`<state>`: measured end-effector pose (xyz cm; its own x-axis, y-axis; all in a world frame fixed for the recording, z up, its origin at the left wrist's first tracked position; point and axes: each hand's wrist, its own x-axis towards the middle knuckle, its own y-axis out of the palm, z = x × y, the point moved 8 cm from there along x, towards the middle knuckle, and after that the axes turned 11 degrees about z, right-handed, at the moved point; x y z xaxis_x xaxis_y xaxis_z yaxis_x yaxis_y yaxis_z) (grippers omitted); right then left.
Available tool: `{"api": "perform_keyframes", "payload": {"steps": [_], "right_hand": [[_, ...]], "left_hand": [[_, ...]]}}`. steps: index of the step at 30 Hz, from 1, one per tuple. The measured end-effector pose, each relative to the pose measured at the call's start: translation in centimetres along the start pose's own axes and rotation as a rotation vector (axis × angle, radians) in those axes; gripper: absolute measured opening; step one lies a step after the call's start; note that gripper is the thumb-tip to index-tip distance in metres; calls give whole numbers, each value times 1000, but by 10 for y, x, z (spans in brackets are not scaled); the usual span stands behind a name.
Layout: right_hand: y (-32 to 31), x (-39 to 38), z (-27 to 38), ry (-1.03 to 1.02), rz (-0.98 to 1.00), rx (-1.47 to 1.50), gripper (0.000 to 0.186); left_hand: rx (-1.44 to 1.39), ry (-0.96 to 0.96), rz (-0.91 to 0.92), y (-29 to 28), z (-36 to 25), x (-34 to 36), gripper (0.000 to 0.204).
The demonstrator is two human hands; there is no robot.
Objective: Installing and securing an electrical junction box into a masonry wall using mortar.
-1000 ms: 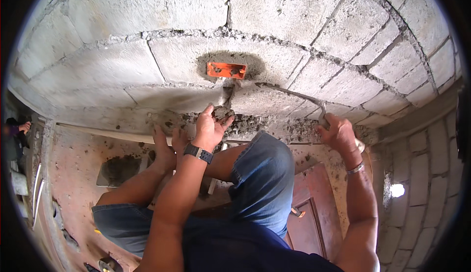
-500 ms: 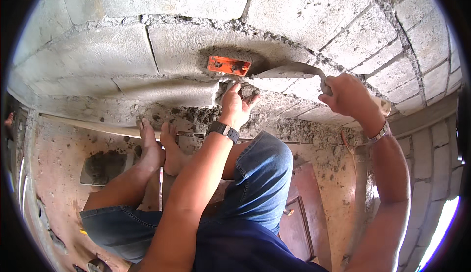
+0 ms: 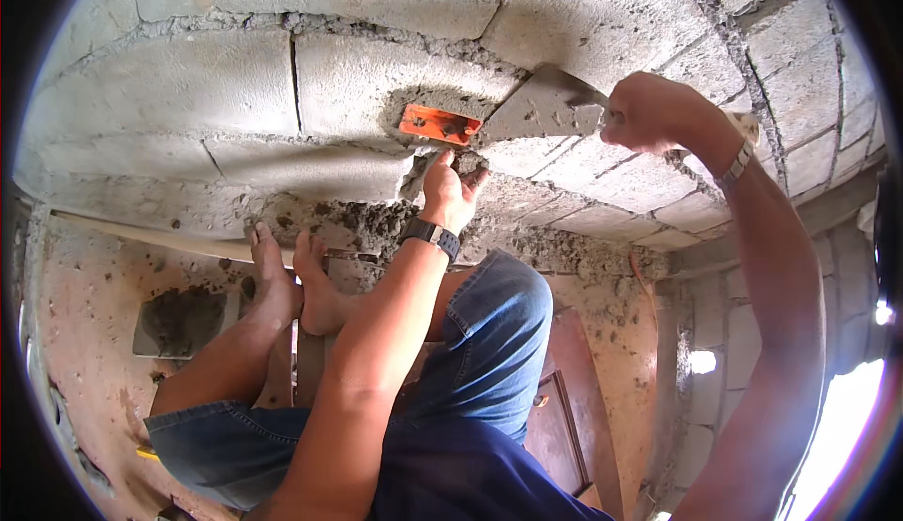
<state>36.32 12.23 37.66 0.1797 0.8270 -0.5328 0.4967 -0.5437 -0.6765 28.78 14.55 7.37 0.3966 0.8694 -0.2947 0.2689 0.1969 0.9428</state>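
Observation:
An orange electrical box [image 3: 438, 124] is set in the grey block wall [image 3: 216, 79], with rough mortar around it. Just below it, my left hand [image 3: 451, 192] reaches up with fingers apart, its fingertips at the broken hollow under the box. Whether a little mortar lies on those fingers is hard to make out. My right hand [image 3: 658, 117] is closed round the handle of a trowel [image 3: 541, 107]. The trowel's flat, mortar-specked blade faces me, its left end close to the right end of the box.
Crumbled mortar [image 3: 376, 225] lies along the foot of the wall. On the floor to the left is a square board [image 3: 183, 322] bearing dark wet mortar. A brown panelled door-like piece [image 3: 564, 418] lies right of my knee. Another block wall [image 3: 724, 371] stands at the right.
My right hand has risen and turned the trowel, so its blade now shows its broad face beside the box instead of its edge. My left hand stays under the box.

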Motion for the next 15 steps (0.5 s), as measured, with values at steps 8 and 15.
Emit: {"api": "perform_keyframes", "payload": {"steps": [8, 15], "right_hand": [[3, -19, -26, -29, -135, 52, 26], [71, -79, -53, -64, -496, 348, 23]], "left_hand": [[-54, 6, 22, 0, 5, 8, 29], [-28, 18, -11, 3, 0, 0, 24]]}}
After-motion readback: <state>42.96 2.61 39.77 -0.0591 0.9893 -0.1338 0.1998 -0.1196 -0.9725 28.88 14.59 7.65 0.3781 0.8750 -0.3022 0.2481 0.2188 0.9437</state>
